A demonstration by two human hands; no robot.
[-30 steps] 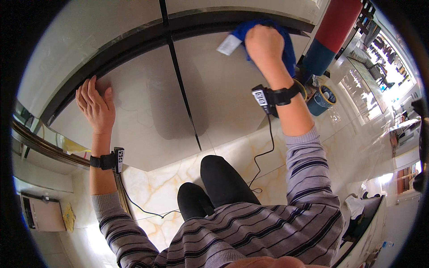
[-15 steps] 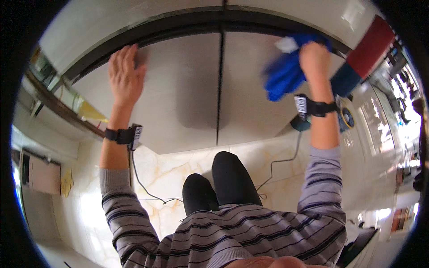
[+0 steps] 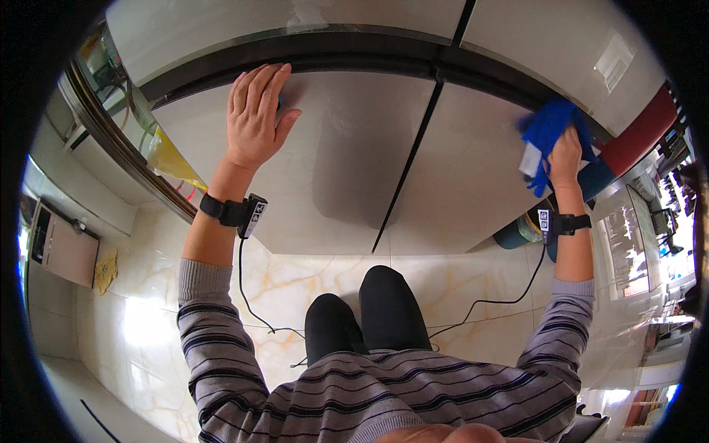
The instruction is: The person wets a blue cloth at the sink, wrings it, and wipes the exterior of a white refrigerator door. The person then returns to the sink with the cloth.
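A large glossy grey cabinet with double doors, like a refrigerator (image 3: 295,199), stands in front of me, with a dark recessed band between its upper and lower doors. My left hand (image 3: 257,114) lies flat with fingers stretched on the lower left door, its fingertips by the dark band. At the outer upper edge of the lower right door, my right hand (image 3: 565,155) grips a bunched blue cloth (image 3: 552,129) with a white tag. The cloth touches the door near the dark band. Part of the right fingers is hidden in the cloth.
Both wrists wear black straps with cables running down. Beside the right door are a dark red and teal upright object (image 3: 642,133) and a round green container (image 3: 517,232) on the floor. To the left stands a metal-edged frame (image 3: 122,140) with a yellow bag (image 3: 171,159) by it.
My right hand has moved the blue cloth rightward to the door's outer edge. The view has shifted, and my left hand appears farther right, still flat on the left door.
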